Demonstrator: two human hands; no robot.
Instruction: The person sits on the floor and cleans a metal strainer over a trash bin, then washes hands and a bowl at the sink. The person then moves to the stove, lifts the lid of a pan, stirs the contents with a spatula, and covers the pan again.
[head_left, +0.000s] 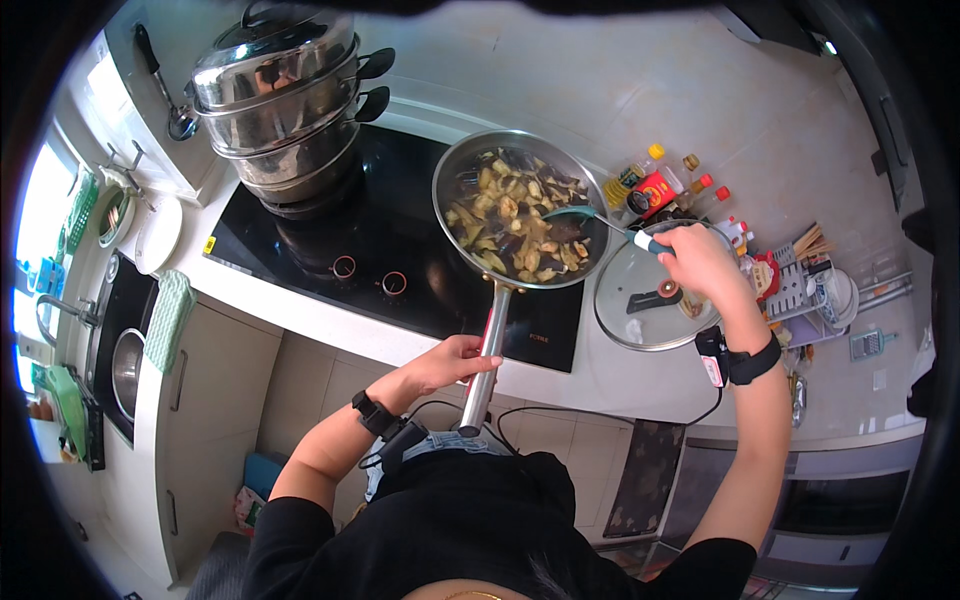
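A steel frying pan (444, 225) stands at the right part of the black glass cooktop (405, 322), its long handle pointing towards me. My left hand (459, 365) is at the pan's metal handle (492, 337), thumb across its top and fingers at its left side. In the pan lie browned, cut pieces of food (517, 210), perhaps eggplant. My right hand (694, 255) grips the teal and white handle of a spatula (574, 213), whose teal head rests among the pieces at the pan's right side. Below that hand a glass lid (637, 289) with a black knob lies on the counter.
A tall stacked steel steamer (277, 112) stands on the cooktop's left. Sauce and oil bottles (652, 187) stand against the wall behind the lid. Farther right is a dish rack (817, 300). At left are a white plate (159, 236), a green cloth (169, 319) and the sink (105, 337).
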